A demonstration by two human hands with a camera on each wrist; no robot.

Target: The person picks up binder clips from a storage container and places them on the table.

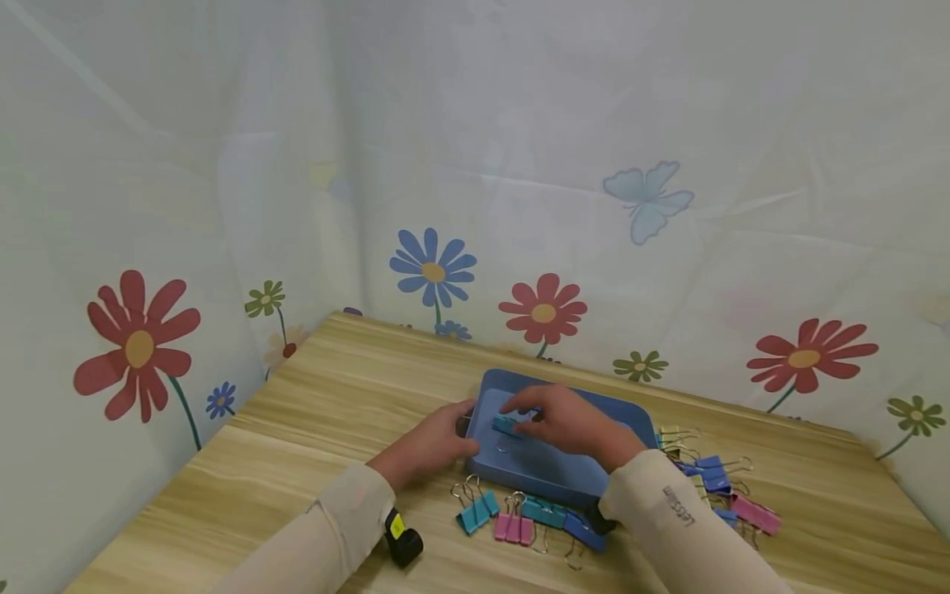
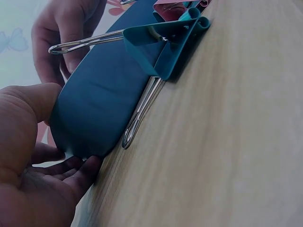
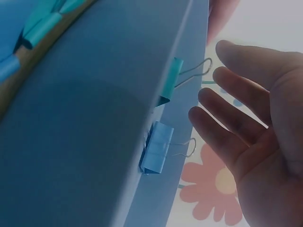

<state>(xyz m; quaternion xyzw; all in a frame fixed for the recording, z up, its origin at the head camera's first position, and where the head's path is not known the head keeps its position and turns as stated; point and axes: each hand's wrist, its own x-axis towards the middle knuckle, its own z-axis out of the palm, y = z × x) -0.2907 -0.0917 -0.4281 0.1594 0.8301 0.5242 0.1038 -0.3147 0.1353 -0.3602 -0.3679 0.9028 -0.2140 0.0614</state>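
A blue tray (image 1: 549, 474) sits on the wooden table, and my left hand (image 1: 434, 441) grips its left end. In the left wrist view the thumb of that left hand (image 2: 28, 156) is at the upper part of the tray wall (image 2: 99, 104), with the fingers low against it. Over the tray, my right hand (image 1: 567, 422) has its fingers extended and apart beside a teal binder clip (image 1: 505, 424). The right wrist view shows nothing in the right hand (image 3: 265, 127); near its fingertips are the teal clip (image 3: 171, 82) and a blue binder clip (image 3: 158, 147) inside the tray.
Along the tray's near side lie a teal clip (image 1: 477, 513), a pink clip (image 1: 514, 528), another teal clip (image 1: 544, 511) and a blue clip (image 1: 585, 530). Several more clips, including a pink one (image 1: 755, 513), are right of the tray. A flower-printed curtain (image 1: 475, 165) stands behind the table.
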